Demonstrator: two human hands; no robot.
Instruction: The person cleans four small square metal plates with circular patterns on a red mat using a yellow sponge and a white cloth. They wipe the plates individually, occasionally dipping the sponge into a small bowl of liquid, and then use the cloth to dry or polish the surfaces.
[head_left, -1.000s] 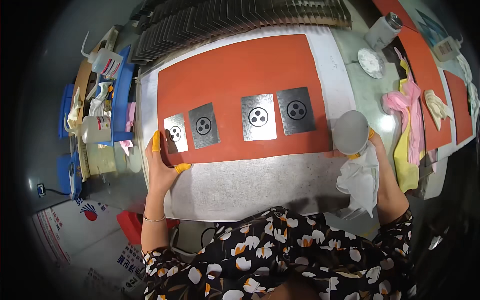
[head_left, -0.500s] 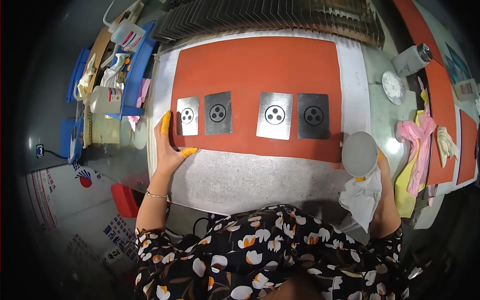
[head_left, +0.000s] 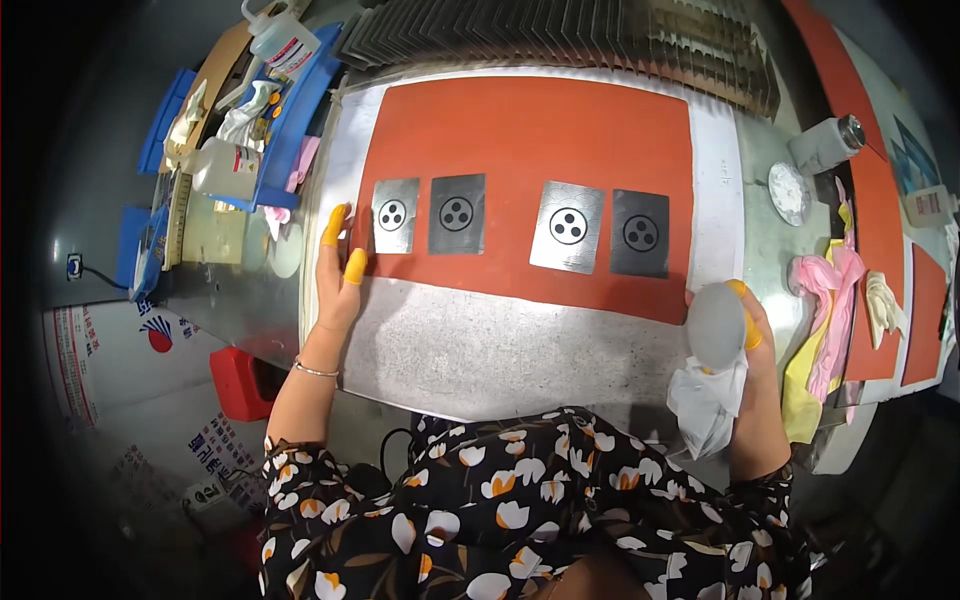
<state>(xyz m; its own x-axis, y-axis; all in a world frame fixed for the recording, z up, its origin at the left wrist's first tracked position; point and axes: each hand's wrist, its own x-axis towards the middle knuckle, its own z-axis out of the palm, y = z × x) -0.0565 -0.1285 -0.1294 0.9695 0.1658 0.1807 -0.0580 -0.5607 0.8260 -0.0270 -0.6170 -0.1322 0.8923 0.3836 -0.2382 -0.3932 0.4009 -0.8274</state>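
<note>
Two pairs of thin metal plates, each with a black ring around three dots, lie on an orange-red mat (head_left: 530, 120). From left to right are a bright plate (head_left: 396, 240), a dark plate (head_left: 457, 238), another bright plate (head_left: 568, 258) and another dark plate (head_left: 640, 262). My left hand (head_left: 338, 285) is open at the mat's left edge beside the nearest bright plate, yellow finger cots on thumb and a finger. At the right front corner, my right hand (head_left: 758, 335) grips a round, pale grey disc (head_left: 716, 325) with a white cloth (head_left: 706, 400) hanging below it.
A rack of upright dark plates (head_left: 560, 45) spans the back. Blue bins (head_left: 290, 150) with squeeze bottles stand left. Toward the right are a white canister (head_left: 828, 143), a dish of white powder (head_left: 790, 193), pink cloth (head_left: 828, 285) and a cream glove (head_left: 884, 308).
My left thumb has drawn up closer to the fingers, off the mat's front edge. The disc and cloth in my right hand have tilted slightly. The whole view has shifted and turned a little.
</note>
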